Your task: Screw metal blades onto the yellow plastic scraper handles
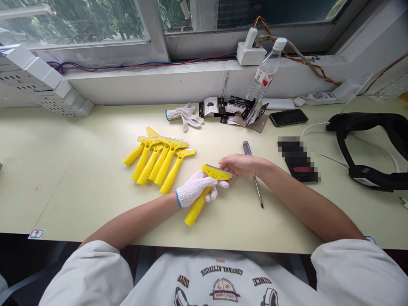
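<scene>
My left hand (198,185), in a white knit glove with blue trim, is closed around a yellow scraper (196,208) just below its head. The scraper's head points away from me, and a thin metal blade edge runs along its top. Bare and with bent fingers, my right hand (237,165) is closed at the right end of that head; its thumb and some fingertips are hidden. A screwdriver (259,191) with a clear purplish handle lies beneath my right wrist. To the left, several more yellow scrapers (161,159) lie in an overlapping group.
Behind lie a second white glove (186,115) and opened black card packages (245,112). A water bottle (262,80) and a white plug adapter (251,54) stand by the window. Rightward are a phone (288,117), a partly blurred dark item (301,163) and a black headband (342,140). White boxes (60,91) are stacked at left.
</scene>
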